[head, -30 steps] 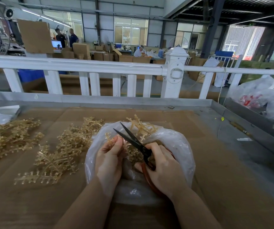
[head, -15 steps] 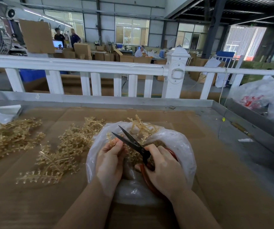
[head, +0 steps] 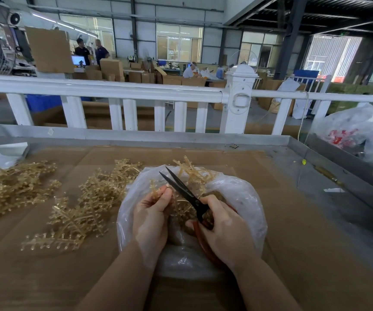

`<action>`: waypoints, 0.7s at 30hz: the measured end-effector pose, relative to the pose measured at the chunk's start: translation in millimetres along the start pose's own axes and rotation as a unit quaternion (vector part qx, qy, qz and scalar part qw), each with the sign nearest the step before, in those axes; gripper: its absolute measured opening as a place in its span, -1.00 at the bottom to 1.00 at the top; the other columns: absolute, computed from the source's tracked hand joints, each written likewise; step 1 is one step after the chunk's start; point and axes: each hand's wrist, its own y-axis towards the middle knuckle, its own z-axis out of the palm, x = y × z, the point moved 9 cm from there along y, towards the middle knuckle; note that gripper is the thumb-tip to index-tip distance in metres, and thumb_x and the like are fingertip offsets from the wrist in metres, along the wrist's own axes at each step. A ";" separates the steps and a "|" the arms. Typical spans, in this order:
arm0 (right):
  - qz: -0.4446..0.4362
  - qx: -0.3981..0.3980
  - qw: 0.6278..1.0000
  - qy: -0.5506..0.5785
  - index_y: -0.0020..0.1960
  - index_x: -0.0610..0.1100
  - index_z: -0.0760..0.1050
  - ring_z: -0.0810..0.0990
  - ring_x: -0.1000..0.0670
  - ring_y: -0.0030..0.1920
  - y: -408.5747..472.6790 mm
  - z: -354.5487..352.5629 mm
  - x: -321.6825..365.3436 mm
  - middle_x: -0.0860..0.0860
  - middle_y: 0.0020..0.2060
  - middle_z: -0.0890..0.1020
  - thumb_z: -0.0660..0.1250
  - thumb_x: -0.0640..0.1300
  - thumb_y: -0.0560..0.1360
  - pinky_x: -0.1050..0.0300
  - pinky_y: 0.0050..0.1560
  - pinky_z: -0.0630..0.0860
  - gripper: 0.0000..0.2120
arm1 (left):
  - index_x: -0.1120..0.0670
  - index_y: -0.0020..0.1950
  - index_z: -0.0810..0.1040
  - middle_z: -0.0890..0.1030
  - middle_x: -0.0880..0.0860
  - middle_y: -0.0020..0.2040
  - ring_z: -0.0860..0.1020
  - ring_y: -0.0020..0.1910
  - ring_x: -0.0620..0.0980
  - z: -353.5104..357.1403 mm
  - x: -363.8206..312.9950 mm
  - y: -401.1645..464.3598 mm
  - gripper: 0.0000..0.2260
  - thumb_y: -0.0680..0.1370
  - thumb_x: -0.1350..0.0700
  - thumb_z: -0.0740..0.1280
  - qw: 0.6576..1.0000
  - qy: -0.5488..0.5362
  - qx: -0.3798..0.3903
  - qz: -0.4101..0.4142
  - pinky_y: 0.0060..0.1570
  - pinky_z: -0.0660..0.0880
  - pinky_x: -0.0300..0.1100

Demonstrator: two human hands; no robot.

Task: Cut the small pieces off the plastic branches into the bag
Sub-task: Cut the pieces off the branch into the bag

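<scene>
Over the bag (head: 244, 198), the left hand (head: 152, 217) pinches a plastic branch (head: 158, 189) just left of the parted blades of the scissors (head: 182, 190), which the right hand (head: 223, 232) grips, blades pointing up-left across the branch.

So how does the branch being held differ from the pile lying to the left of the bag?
The held branch is a single piece, pinched by the left hand over the open bag; the loose pile is many branches tangled together, flat on the cardboard. The held branch sits between the open blades of the scissors gripped by the right hand; nothing touches the pile. Both are the same translucent golden plastic.
</scene>
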 end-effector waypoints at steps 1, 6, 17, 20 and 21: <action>0.002 -0.004 1.000 0.007 0.17 -0.03 0.51 0.56 0.12 0.01 -0.1 -1.2 0.0 0.11 -0.01 0.61 0.38 0.20 0.43 0.21 0.02 0.52 -0.58 | 0.22 -0.08 0.60 0.65 0.10 -0.23 0.64 -0.27 -0.07 0.2 0.1 0.0 -0.92 0.51 0.33 0.32 1.000 -0.006 0.002 -0.003 -0.21 0.63 -0.24; 0.020 -0.027 0.999 0.019 0.18 0.00 0.48 0.53 0.16 0.02 -0.7 -5.4 -4.6 0.14 -0.03 0.59 0.38 0.18 0.44 0.27 0.03 0.49 -0.60 | 0.28 0.26 0.50 0.58 0.24 0.17 0.58 0.11 0.14 1.8 2.3 1.8 -0.74 0.61 0.24 0.19 0.998 -0.041 0.005 -0.045 0.23 0.47 -0.01; 0.019 -0.028 0.999 0.018 0.17 0.02 0.50 0.42 0.29 -0.04 -2.2 -5.0 -2.9 0.16 -0.03 0.60 0.46 0.13 0.39 0.61 -0.08 0.26 -0.60 | 0.08 -0.03 0.48 0.56 0.05 -0.32 0.59 -0.40 -0.12 -0.9 -2.0 3.0 -0.86 0.57 0.32 0.25 1.000 -0.019 0.016 0.011 -0.35 0.58 -0.29; 0.022 -0.021 0.999 0.019 0.18 0.03 0.48 0.43 0.28 -0.02 -2.0 -3.5 -4.7 0.18 -0.02 0.59 0.45 0.12 0.40 0.54 -0.04 0.29 -0.60 | 0.15 -0.08 0.53 0.60 0.12 -0.22 0.65 -0.30 -0.07 0.0 -3.0 2.7 -0.89 0.56 0.33 0.26 0.999 -0.019 0.037 0.011 -0.29 0.60 -0.28; 0.022 -0.021 0.999 0.021 0.18 0.03 0.48 0.44 0.27 -0.02 -1.9 -3.6 -4.8 0.18 -0.02 0.58 0.45 0.13 0.40 0.51 -0.02 0.32 -0.60 | 0.18 -0.03 0.56 0.64 0.14 -0.16 0.67 -0.22 -0.04 1.0 -3.8 2.5 -0.87 0.55 0.33 0.25 0.999 -0.023 0.045 0.011 -0.23 0.61 -0.25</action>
